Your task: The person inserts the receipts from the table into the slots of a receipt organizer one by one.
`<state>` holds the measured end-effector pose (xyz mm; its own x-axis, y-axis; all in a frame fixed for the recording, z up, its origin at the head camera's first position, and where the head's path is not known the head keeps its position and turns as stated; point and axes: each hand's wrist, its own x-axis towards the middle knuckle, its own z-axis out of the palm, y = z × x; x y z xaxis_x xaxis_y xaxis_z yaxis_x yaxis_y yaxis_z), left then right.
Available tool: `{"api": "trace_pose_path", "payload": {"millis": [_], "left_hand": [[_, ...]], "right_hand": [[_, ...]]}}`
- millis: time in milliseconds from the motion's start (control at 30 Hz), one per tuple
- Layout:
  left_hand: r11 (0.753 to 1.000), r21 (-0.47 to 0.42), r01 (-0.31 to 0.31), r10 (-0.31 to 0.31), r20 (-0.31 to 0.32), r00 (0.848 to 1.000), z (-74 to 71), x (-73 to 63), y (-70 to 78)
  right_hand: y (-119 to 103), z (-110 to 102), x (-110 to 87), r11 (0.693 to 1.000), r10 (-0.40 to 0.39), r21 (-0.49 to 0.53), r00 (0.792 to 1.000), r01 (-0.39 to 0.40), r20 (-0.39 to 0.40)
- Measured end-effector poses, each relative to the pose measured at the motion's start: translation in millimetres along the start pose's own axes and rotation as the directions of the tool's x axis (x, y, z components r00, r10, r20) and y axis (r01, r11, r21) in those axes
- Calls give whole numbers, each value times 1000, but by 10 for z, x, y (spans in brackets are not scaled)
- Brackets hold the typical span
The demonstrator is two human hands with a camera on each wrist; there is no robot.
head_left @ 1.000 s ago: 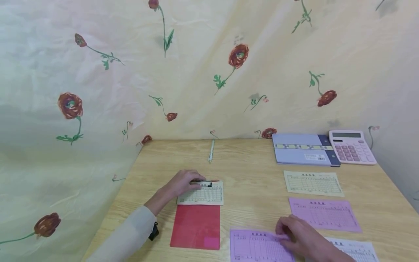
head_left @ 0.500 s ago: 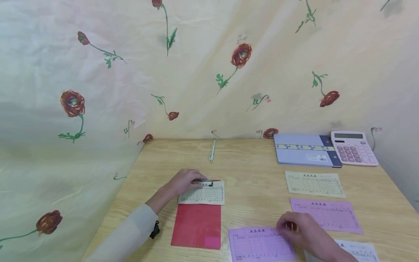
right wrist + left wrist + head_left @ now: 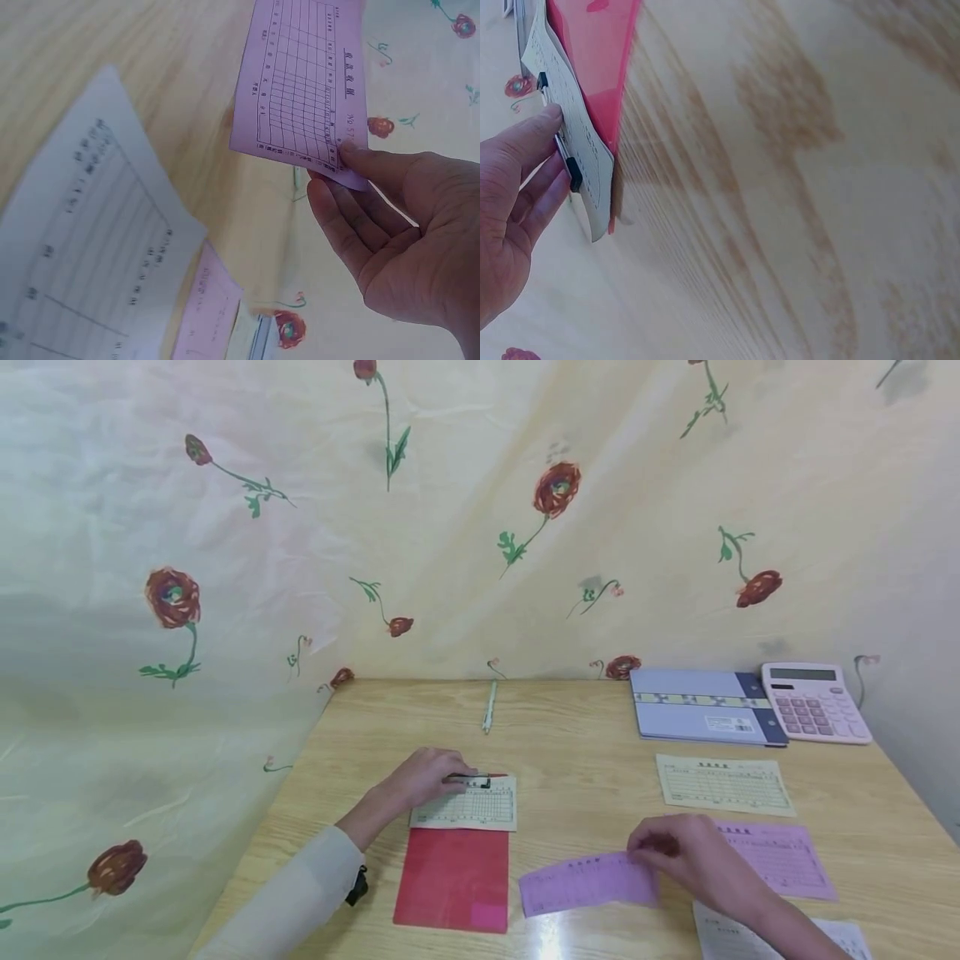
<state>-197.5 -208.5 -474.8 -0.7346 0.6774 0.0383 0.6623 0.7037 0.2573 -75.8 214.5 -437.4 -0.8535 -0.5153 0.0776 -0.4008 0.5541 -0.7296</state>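
Observation:
My left hand (image 3: 423, 779) pinches the metal clip (image 3: 559, 133) at the top of a small red clipboard (image 3: 452, 877). Thumb and fingers lie on either side of that clip in the left wrist view. A pale printed receipt slip (image 3: 468, 807) lies over the clipboard's upper part, at the clip. Between thumb and fingers, my right hand (image 3: 693, 858) holds a purple receipt slip (image 3: 588, 883) by its upper right corner. The slip is raised off the table and bends, to the right of the clipboard; its printed face shows in the right wrist view (image 3: 300, 82).
On the wooden table's right side lie a pale slip (image 3: 723, 785), another purple slip (image 3: 783, 860) and a white slip (image 3: 731, 935), partly under my right forearm. A blue folder (image 3: 690, 706) and a pink calculator (image 3: 816, 703) sit behind them. A pen (image 3: 490, 707) lies at the back.
My right hand has lifted the purple slip off the table and moved it slightly away from me. My left hand keeps its grip on the clip.

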Motion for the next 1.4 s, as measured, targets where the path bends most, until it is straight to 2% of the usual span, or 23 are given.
{"api": "trace_pose_path", "payload": {"millis": [233, 500, 633, 767, 967, 1167, 1400], "left_hand": [[1000, 9, -12, 12, -3, 1000, 19, 3, -3], [1000, 3, -17, 17, 10, 1000, 34, -2, 0], [1000, 4, -2, 2, 24, 1000, 21, 18, -14], [1000, 0, 13, -13, 32, 999, 4, 23, -12], [999, -24, 24, -23, 43, 999, -33, 22, -4], [1000, -22, 22, -21, 54, 998, -35, 27, -24], [999, -34, 5, -3, 54, 999, -37, 54, -47]], "right_hand": [[-118, -35, 200, 999, -44, 29, 999, 45, -31], [-176, 29, 458, 994, -23, 102, 999, 27, -40], [-193, 95, 586, 992, -25, 125, 997, 34, -69], [-225, 174, 700, 986, -13, 164, 998, 24, -66], [-226, 305, 855, 977, 41, 211, 999, -35, -21], [-182, 448, 983, 953, 91, 289, 996, -93, 20], [-191, 604, 1107, 941, 135, 305, 989, -145, 53]]}}
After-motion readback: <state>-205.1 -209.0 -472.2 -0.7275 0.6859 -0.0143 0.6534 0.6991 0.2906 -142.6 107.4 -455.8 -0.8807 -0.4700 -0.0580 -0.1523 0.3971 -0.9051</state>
